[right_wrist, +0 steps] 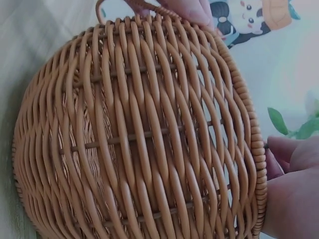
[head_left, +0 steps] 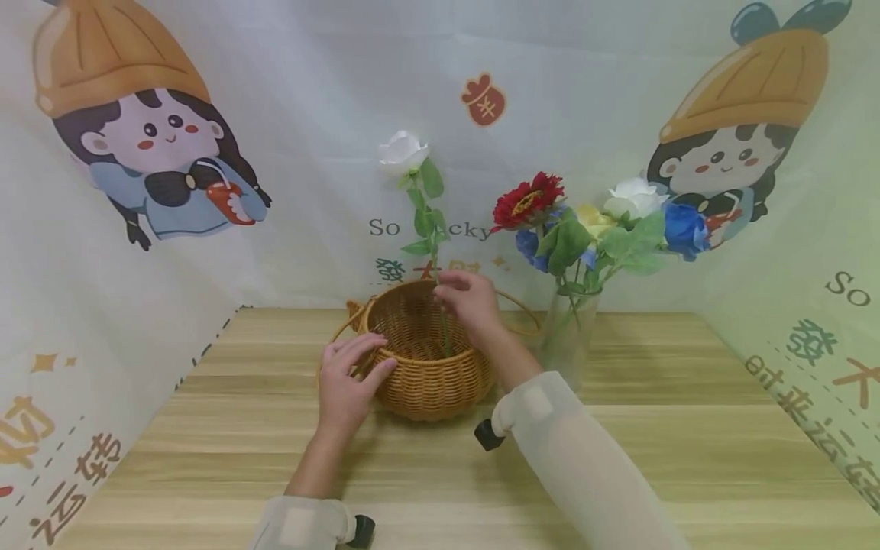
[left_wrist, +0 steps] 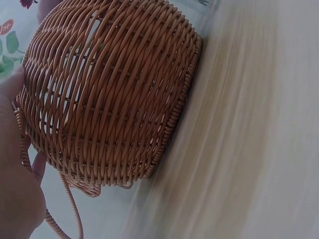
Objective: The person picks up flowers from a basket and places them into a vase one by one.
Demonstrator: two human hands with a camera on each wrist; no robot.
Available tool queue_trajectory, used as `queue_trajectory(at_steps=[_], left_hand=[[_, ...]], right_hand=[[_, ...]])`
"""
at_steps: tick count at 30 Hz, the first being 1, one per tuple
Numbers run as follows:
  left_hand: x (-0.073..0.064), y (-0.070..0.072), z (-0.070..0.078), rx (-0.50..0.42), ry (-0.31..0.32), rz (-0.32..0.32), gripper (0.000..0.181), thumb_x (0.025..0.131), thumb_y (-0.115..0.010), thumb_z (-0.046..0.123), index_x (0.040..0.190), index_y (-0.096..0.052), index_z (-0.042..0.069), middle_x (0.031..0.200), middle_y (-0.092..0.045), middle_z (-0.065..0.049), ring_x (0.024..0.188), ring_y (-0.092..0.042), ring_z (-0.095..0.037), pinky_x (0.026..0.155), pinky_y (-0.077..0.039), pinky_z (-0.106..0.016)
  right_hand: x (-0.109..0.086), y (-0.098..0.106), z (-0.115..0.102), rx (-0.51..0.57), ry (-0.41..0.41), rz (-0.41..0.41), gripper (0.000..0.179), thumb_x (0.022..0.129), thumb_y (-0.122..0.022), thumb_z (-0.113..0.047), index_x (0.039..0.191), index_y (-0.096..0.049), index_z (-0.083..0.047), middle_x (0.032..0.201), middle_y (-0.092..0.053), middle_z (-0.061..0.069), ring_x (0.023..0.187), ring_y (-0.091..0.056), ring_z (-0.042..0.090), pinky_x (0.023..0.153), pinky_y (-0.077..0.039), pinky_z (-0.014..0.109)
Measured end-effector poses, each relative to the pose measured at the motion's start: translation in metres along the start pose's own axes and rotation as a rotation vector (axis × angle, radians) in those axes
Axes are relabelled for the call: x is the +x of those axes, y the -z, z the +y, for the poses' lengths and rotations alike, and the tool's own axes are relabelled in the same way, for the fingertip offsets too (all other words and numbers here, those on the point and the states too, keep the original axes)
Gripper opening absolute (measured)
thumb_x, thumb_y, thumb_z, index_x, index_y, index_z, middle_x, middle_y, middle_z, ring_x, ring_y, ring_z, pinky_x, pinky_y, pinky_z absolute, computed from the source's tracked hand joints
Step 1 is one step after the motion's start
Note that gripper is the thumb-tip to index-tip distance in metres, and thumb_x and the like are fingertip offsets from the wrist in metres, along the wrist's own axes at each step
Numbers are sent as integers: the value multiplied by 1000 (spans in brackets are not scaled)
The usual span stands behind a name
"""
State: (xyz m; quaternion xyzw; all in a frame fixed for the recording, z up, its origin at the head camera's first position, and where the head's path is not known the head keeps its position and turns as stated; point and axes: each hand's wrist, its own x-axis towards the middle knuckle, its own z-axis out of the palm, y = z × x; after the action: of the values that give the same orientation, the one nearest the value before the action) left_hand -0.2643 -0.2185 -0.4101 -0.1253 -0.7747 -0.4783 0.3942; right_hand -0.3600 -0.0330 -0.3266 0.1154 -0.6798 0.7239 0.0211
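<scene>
A round brown wicker basket (head_left: 436, 388) with handles stands on the wooden table. My left hand (head_left: 349, 382) holds its left rim, fingers at the edge and thumb on the near side. With my right hand (head_left: 473, 304) I pinch the green stem of a white artificial rose (head_left: 404, 153) above the basket's right part. The rose stands nearly upright, leaves along its stem, and the stem's lower end reaches down inside the basket. In the right wrist view the wicker wall (right_wrist: 149, 124) hides much of the inside, and my right hand (right_wrist: 294, 184) is just beyond the rim.
A clear glass vase (head_left: 571, 340) stands right of the basket, close to my right forearm. It holds a red flower (head_left: 528, 202), a white rose (head_left: 635, 198), a blue rose (head_left: 686, 231) and other blooms. A printed cloth (head_left: 309, 153) hangs behind the table (head_left: 639, 458).
</scene>
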Motion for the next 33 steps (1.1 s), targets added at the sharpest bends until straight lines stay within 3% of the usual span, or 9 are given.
queue_trajectory(at_steps=[4, 12, 15, 21, 28, 33], left_hand=[[1, 1, 0, -1, -1, 6, 28, 75, -85, 14, 101, -75, 12, 114, -69, -3, 100, -48, -17, 82, -34, -33], [0, 3, -1, 10, -2, 4, 28, 75, -85, 14, 101, -75, 12, 113, -70, -3, 97, -48, -16, 80, -35, -31], [-1, 2, -1, 10, 4, 1, 28, 75, -85, 14, 101, -75, 12, 114, -69, -2, 98, -48, -16, 80, -35, -31], [0, 2, -2, 6, -1, 3, 29, 75, -85, 14, 102, -75, 12, 114, -69, -4, 99, -48, -17, 80, -35, -32], [0, 0, -3, 4, -23, 4, 29, 74, -85, 13, 101, -75, 11, 112, -70, -7, 97, -48, -17, 82, -36, -31], [0, 1, -3, 4, -15, 6, 29, 74, -85, 14, 101, -75, 11, 113, -70, -6, 97, -48, -17, 81, -36, -31]], right_hand=[[-7, -2, -7, -17, 50, 8, 28, 89, -66, 1, 116, -63, 7, 98, -68, 18, 93, -64, 38, 68, -51, 27], [-22, -6, -19, -22, 123, 21, 25, 89, -67, 0, 114, -65, 5, 99, -68, 15, 97, -64, 37, 83, -53, 38], [-26, -6, -25, -18, 159, 52, 24, 89, -68, -1, 112, -65, 3, 103, -67, 14, 95, -65, 30, 85, -52, 39], [-33, 0, -43, 29, 272, 92, 23, 88, -68, 3, 110, -65, 6, 104, -67, 21, 87, -65, 20, 79, -54, 32], [-45, 14, -58, 86, 382, 69, 25, 87, -68, 4, 112, -64, 10, 100, -66, 23, 82, -66, 22, 81, -53, 46], [-55, 22, -68, 44, 432, 75, 27, 86, -71, 1, 110, -65, 9, 100, -68, 20, 87, -67, 22, 80, -54, 42]])
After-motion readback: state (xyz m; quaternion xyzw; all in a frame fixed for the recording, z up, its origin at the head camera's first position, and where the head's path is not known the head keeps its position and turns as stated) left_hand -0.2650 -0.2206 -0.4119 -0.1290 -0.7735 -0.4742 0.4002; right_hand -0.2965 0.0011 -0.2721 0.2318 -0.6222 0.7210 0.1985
